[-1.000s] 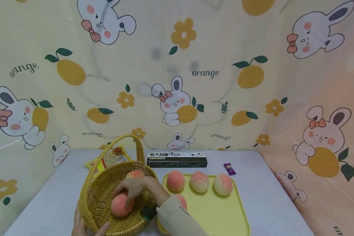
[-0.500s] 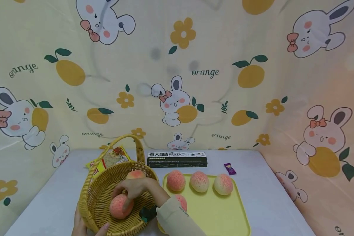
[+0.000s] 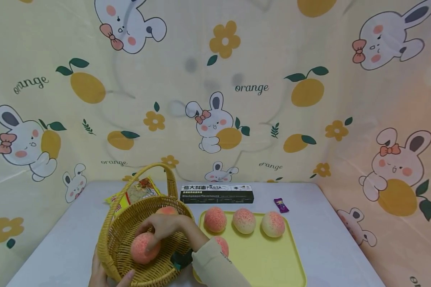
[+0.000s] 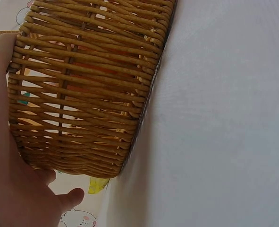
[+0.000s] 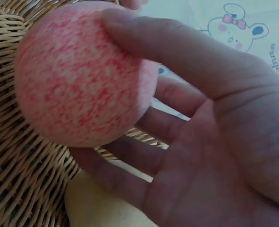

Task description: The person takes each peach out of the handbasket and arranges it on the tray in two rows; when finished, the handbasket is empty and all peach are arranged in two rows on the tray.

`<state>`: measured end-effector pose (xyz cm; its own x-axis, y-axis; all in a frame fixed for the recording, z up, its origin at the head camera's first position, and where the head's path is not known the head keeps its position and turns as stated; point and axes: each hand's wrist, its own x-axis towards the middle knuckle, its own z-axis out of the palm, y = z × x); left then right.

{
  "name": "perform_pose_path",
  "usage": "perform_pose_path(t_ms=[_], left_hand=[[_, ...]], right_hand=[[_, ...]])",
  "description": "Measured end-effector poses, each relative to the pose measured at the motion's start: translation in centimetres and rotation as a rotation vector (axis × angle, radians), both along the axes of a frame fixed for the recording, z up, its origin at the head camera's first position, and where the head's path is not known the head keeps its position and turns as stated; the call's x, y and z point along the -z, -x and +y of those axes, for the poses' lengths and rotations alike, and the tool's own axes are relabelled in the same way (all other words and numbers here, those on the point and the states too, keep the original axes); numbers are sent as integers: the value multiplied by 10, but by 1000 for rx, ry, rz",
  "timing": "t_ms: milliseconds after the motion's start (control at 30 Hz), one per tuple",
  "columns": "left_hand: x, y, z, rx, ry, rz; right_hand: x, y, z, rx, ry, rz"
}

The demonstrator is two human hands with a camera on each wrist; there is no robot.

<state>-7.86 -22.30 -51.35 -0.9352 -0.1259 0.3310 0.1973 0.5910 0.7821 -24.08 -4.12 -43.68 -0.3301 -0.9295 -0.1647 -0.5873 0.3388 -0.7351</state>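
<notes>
A wicker basket (image 3: pixel 109 259) with a tall arched handle stands at the left of the table. My left hand (image 3: pixel 99 271) holds its near left side, thumb over the rim; in the left wrist view the hand (image 4: pixel 21 184) lies along the outside of the weave. Inside the basket, my right hand (image 3: pixel 165 229) grips a pink speckled peach (image 3: pixel 145 249) low over the woven bottom. The right wrist view shows the thumb on top of this peach (image 5: pixel 82 80) and the fingers curled beneath. A second peach (image 3: pixel 168 210) sits behind the right hand, partly hidden by it.
Right of the basket lies a yellow tray (image 3: pixel 265 263). Three peaches (image 3: pixel 244 221) line its far edge, and another (image 3: pixel 221 245) is partly behind the right sleeve. Further back are a black pasta box (image 3: pixel 217 194), a purple wrapped packet (image 3: pixel 281 205) and a yellow food bag (image 3: pixel 143 189).
My right hand has shifted the gripped peach slightly to the left inside the basket. The left hand stays at the basket's side, and the peaches on the tray have not moved.
</notes>
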Motion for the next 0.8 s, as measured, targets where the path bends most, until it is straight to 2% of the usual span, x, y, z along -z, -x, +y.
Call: perform_pose_path(t_ms=[367, 533, 800], left_hand=[[2, 1, -1, 0, -27, 2], [0, 1, -1, -2, -24, -12], [2, 1, 1, -31, 20, 47]], right_hand=[[-6, -1, 1, 36, 82, -127], [-9, 0, 3, 55, 99, -112], [-18, 0, 11, 96, 105, -19]])
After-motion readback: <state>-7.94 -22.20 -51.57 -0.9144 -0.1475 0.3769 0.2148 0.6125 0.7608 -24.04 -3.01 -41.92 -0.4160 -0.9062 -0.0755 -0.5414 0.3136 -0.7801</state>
